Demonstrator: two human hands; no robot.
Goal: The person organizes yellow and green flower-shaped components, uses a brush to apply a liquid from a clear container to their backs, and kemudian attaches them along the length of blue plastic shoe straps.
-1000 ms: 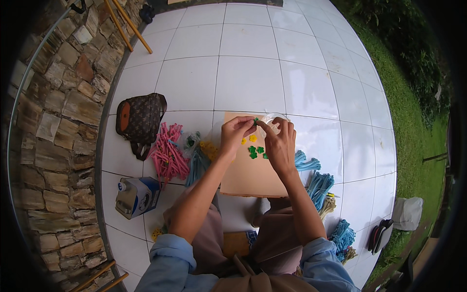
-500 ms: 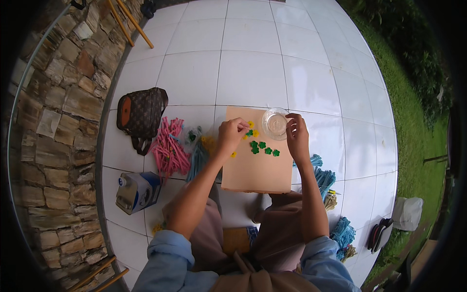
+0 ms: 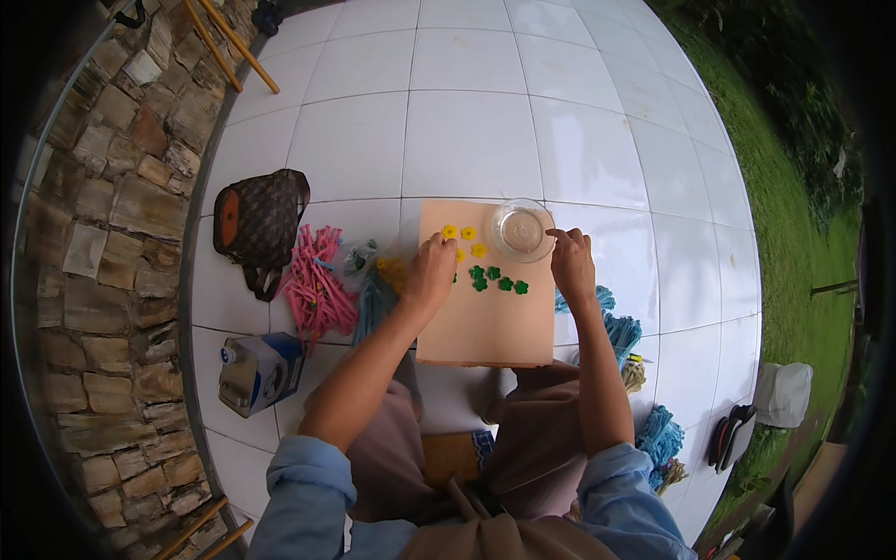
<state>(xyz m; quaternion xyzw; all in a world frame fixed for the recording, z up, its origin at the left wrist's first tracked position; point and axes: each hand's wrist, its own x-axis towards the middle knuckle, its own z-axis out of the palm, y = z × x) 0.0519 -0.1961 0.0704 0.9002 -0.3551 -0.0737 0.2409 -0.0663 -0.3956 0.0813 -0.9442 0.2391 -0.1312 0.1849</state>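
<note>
My left hand (image 3: 430, 272) is over the left edge of a tan board (image 3: 485, 329), its fingers closed beside small yellow flower shapes (image 3: 469, 233). What the fingertips hold, if anything, is hidden. Right of them lie several small green flower shapes (image 3: 506, 284). A round clear glass dish (image 3: 520, 231) rests at the board's upper right corner. With fingers curled, my right hand (image 3: 572, 265) is at the dish's right rim, the index fingertip close against it. Whether it grips the rim is too small to tell.
Pink strips (image 3: 322, 285), a clear bag (image 3: 361, 257) and a brown bag (image 3: 261, 224) lie left on the white tiles, near a metal can (image 3: 261, 373). Blue bundles (image 3: 622, 338) lie right, with dark sandals (image 3: 732, 437) beyond. A stone wall (image 3: 121, 280) borders the left.
My left hand has moved left and slightly down across the board, uncovering yellow flowers. My right hand stays by the dish. The whole view has shifted a little.
</note>
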